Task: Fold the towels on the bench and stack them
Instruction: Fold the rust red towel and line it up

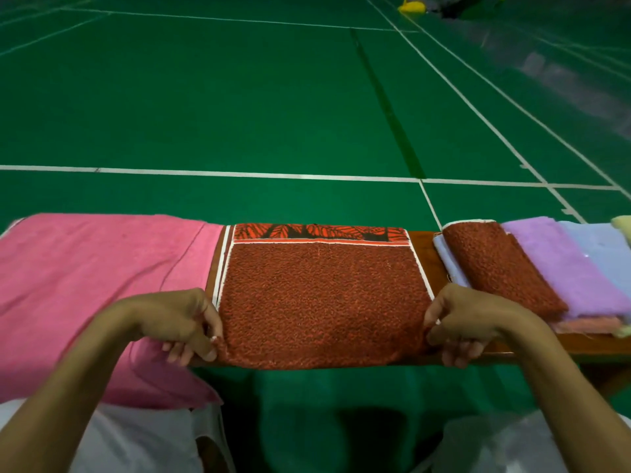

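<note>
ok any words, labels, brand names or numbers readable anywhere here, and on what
None: no readable text in this view.
Rust-red towel: leaf-pattern border only, no lettering.
Pink towel: plain.
Folded stack: no tags or labels visible.
Green court floor: white lines only, no writing.
Yellow object far off: too blurred to tell.

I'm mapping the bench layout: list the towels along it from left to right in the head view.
pink towel → red-brown towel gripped at its near corners by the left hand and right hand → folded red-brown towel → lilac towel → light blue towel
</note>
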`<state>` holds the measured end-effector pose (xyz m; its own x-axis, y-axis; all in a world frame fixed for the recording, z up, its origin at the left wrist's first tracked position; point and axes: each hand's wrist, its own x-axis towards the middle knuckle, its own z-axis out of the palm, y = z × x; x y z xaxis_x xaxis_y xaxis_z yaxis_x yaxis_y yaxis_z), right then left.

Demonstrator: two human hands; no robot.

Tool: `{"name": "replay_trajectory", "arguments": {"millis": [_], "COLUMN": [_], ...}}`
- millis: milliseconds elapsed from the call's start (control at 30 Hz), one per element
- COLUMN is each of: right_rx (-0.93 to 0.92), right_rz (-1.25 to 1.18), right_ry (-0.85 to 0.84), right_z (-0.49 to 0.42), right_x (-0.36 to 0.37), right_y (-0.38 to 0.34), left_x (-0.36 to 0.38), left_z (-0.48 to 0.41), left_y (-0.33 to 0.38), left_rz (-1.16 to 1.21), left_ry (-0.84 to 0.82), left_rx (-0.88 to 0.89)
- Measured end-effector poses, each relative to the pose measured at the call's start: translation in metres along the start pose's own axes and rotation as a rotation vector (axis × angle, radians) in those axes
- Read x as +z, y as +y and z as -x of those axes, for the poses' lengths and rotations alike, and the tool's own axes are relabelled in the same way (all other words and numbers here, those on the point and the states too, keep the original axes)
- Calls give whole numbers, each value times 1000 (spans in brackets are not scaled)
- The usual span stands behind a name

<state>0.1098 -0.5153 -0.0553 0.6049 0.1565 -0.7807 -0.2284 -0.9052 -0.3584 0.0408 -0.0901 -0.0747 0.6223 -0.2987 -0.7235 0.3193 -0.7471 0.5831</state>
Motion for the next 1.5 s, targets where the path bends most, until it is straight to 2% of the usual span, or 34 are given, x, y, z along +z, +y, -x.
{"name": "replay_trajectory", "arguments": {"millis": [67, 200, 267, 300, 367, 433, 500, 533, 567, 600, 667, 733, 800, 867, 933, 1133, 1500], "right_rx": [2, -27, -60, -87, -183, -336, -405, -390, -383, -413, -527, -631, -679, -652, -612, -552, -305], "right_rz": [48, 157, 158, 129, 7, -59, 70, 155, 213, 228, 248, 313, 379, 462, 521, 533, 424], "right_ry": [-45, -134, -149, -133, -14, 270, 684, 868, 1002, 1081, 1128, 1049, 900, 770, 724, 739, 846], "right_z": [3, 10, 17, 20, 18, 3, -25, -38, -49, -57, -64, -71, -77, -84, -88, -92, -91], "right_x": [-1, -4, -6, -7, -6, -3, 5, 13, 22, 32, 50, 64, 73, 80, 81, 79, 51], "right_y": [0, -1, -2, -2, -4, -6, -10, -15, -22, -29, -47, -61, -67, -67, -67, -62, -17], "left_x": [-2, -5, -5, -3, 2, 11, 23, 31, 39, 46, 60, 68, 73, 73, 72, 73, 55], "left_z": [-2, 3, 5, 2, -13, -36, -60, -69, -78, -86, -100, -112, -119, -123, -126, -123, -100], "left_y": [-4, -2, 4, 7, 14, 21, 29, 35, 41, 47, 56, 60, 64, 66, 66, 62, 30], "left_rz": [-4, -47, -13, 26, 148, 180, -76, -232, -354, -428, -521, -603, -638, -652, -647, -615, -607], "left_ry": [-13, -174, -149, -55, 280, 685, 1036, 1140, 1174, 1157, 1089, 1032, 962, 917, 909, 940, 1029], "left_rx": [12, 44, 97, 147, 274, 382, 400, 391, 388, 385, 349, 310, 276, 243, 226, 204, 80]}}
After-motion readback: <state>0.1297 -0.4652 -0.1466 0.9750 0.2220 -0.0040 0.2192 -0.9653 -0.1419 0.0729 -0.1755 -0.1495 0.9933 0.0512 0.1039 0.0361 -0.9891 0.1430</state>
